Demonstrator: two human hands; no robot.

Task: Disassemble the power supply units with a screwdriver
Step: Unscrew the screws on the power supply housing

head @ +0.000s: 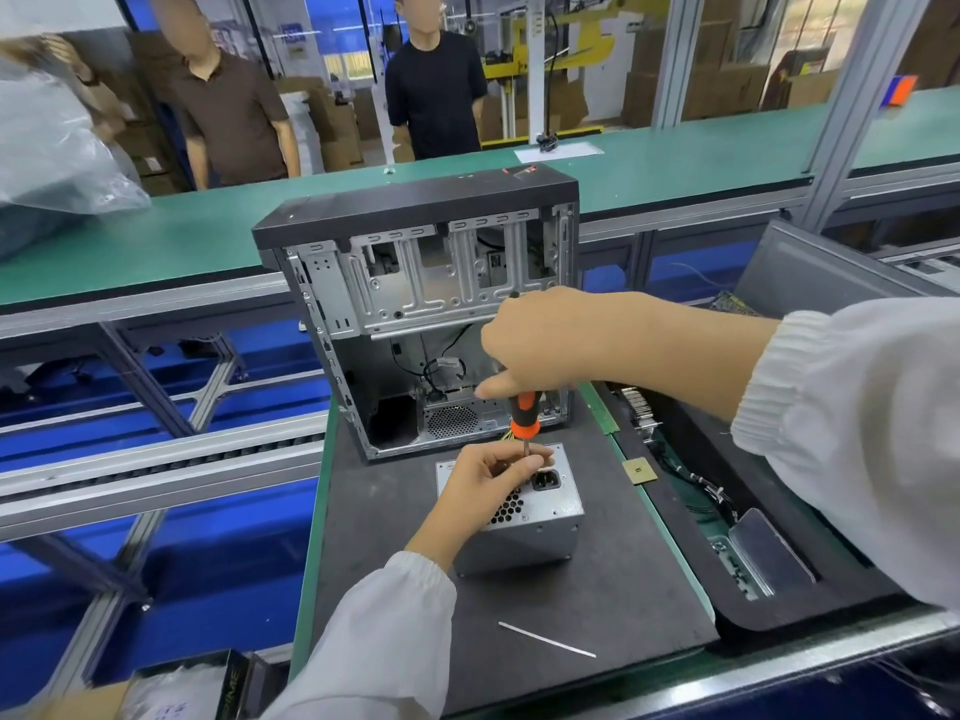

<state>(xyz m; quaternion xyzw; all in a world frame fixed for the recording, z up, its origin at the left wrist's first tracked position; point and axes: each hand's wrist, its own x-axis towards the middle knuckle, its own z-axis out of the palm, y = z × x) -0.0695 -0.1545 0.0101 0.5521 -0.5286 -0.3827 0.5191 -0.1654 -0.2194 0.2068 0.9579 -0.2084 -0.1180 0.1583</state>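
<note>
One silver power supply unit (519,517) sits at lower centre on a dark mat (571,605). The right hand (540,345) grips one orange-black screwdriver (524,415) upright; the left hand (488,475) pinches its shaft. One open PC case (431,314) stands behind. No legible writing.

Right hand (540,345) grips the screwdriver (525,414) upright over the power supply (540,517); left hand (491,472) pinches its shaft.

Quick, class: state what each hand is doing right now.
Left hand: pinches the screwdriver shaft, over the power supply unit.
Right hand: grips the screwdriver handle from above.
</note>
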